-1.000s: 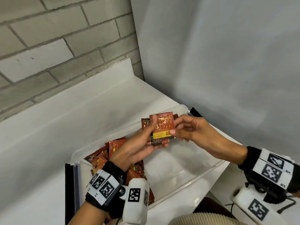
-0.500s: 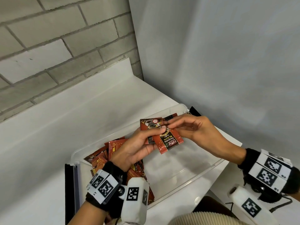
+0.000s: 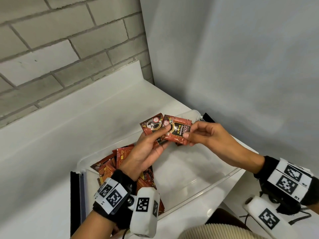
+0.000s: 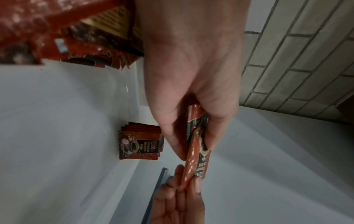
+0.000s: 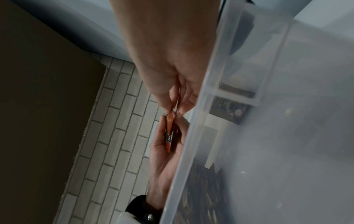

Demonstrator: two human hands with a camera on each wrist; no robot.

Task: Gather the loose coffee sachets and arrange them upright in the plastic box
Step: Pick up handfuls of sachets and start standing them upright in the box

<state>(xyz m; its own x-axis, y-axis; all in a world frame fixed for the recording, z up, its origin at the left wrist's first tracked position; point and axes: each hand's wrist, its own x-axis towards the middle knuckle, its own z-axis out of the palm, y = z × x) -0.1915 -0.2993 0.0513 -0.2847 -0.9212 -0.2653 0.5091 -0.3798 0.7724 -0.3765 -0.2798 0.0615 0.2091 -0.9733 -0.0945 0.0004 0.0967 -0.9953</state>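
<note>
Left hand (image 3: 146, 152) held a small fan of coffee sachets (image 3: 151, 125) above the plastic box (image 3: 215, 180), thumb clamped across their faces. Right hand (image 3: 205, 135) pinched the edge of the front sachet (image 3: 177, 130) between thumb and forefinger, other fingers curled. Loose sachets (image 3: 110, 167) lay heaped at the box's left end; a short upright row (image 4: 140, 142) stood at the far end (seen only from the left wrist). Judged light, thin, floppy and glossy, so prone to slide apart; best gripped at the crimped edges, stack squeezed flat.
</note>
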